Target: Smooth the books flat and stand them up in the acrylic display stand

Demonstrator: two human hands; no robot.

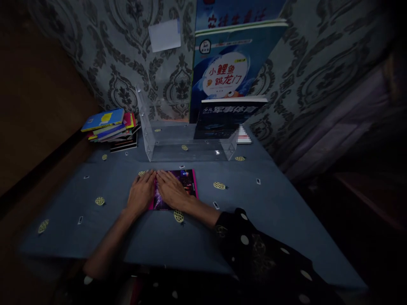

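A thin book with a dark purple cover and pink edges (188, 186) lies flat on the blue tablecloth, near the middle. On its left edge rests my left hand (142, 191), fingers stretched out and pointing away from me. My right hand (171, 189) lies flat across the cover, its fingertips close to those of the left. Neither hand wraps round anything. Just beyond the book stands a clear plastic book rack (187, 152), with a dark book (229, 118) leaning upright in its right part.
Taller blue picture books (219, 55) stand behind the dark book, against the patterned wall. A messy stack of books (111, 127) sits at the back left. A white paper (165, 36) is on the wall. The tablecloth (254, 228) bears pineapple prints; its right edge drops into shadow.
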